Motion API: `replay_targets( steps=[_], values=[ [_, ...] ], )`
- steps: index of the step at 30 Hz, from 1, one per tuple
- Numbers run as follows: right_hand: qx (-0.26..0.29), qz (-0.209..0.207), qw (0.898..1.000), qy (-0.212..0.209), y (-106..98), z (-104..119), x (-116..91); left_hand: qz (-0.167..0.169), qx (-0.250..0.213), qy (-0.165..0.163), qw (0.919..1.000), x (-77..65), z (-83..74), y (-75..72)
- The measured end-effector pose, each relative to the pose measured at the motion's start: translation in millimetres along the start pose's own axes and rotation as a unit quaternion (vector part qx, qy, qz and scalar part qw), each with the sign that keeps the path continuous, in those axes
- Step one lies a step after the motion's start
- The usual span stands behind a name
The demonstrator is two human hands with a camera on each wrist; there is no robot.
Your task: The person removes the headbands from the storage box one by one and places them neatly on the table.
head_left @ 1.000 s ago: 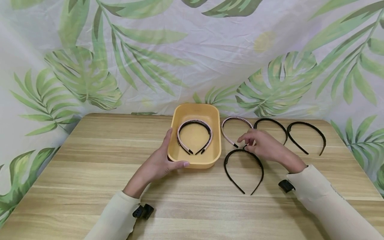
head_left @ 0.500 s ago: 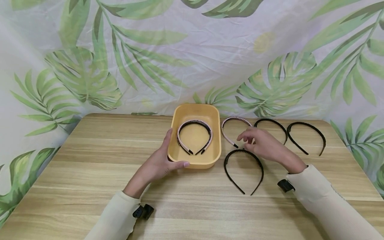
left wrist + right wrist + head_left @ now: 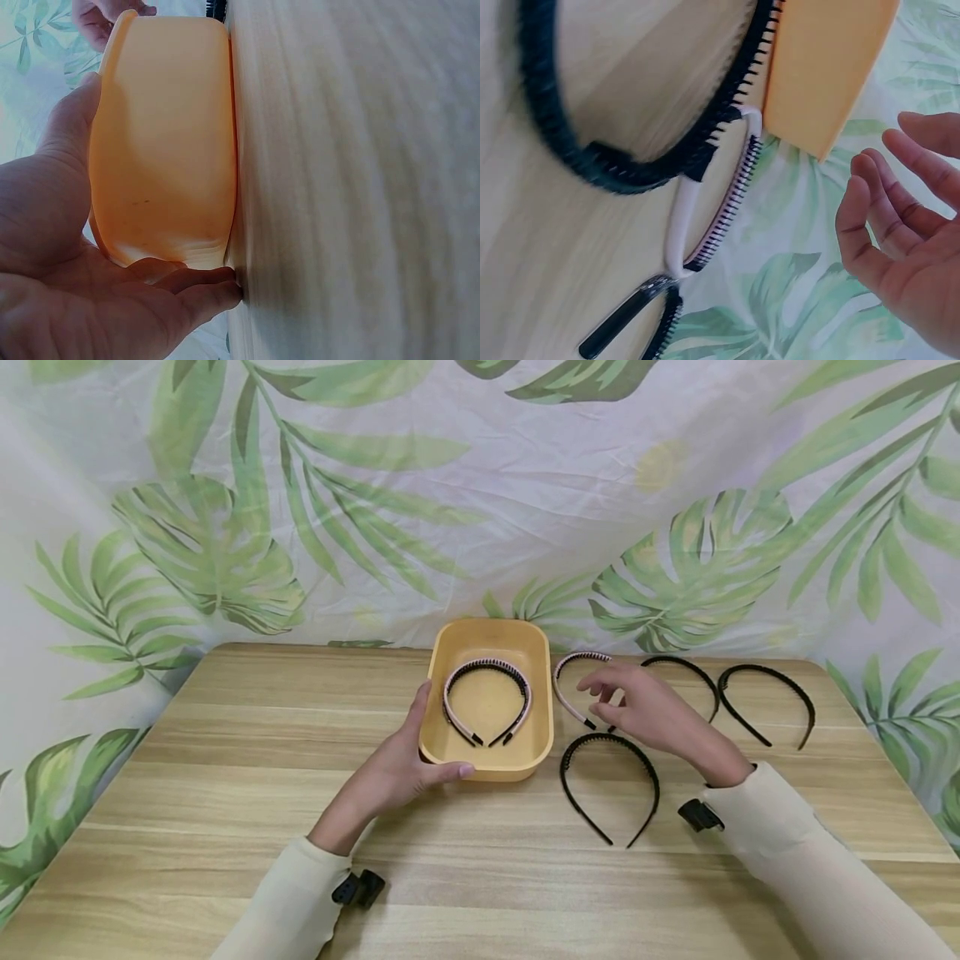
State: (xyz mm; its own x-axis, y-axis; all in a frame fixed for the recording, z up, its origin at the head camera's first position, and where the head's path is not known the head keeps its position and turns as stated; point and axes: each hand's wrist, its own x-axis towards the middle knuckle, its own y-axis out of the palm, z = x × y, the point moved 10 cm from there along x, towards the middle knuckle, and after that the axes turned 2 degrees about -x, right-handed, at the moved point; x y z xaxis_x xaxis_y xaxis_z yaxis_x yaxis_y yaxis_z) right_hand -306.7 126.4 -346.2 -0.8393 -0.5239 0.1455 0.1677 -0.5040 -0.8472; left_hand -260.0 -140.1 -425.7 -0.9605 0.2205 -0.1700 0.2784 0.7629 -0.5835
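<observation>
Over pink headband point(image 3: 562, 700), right hand point(image 3: 633, 706) loose; left hand point(image 3: 393, 768) gripping box point(image 3: 486, 706); black headbands point(image 3: 607, 738) nearby.

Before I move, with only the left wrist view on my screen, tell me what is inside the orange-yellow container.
Observer: From the head view, a pale pink headband and a black headband overlap inside the orange-yellow container.
Operator: List what lies on the table beside it.
Observer: On the table, to the right of the container, the head view shows a second pink headband and three more black headbands.
Operator: I only catch a bit of the right hand past the rim. Check whether it holds anything.
Observer: The right wrist view shows the right hand holding nothing.
</observation>
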Motion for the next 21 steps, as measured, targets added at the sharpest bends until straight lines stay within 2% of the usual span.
replay_targets(
  steps=[6,13,21],
  values=[
    [0.012,-0.017,1.0,-0.001,-4,12,11,-0.001,-0.003,0.003,1.0,-0.7,-1.1,0.0],
    [0.037,-0.008,0.999,0.003,0,25,33,-0.002,-0.003,0.007,1.0,-0.1,-1.4,0.0],
    [0.071,0.0,0.997,0.02,8,28,57,-0.003,-0.003,0.012,0.9999,0.1,-3.4,-1.4]
  ],
)
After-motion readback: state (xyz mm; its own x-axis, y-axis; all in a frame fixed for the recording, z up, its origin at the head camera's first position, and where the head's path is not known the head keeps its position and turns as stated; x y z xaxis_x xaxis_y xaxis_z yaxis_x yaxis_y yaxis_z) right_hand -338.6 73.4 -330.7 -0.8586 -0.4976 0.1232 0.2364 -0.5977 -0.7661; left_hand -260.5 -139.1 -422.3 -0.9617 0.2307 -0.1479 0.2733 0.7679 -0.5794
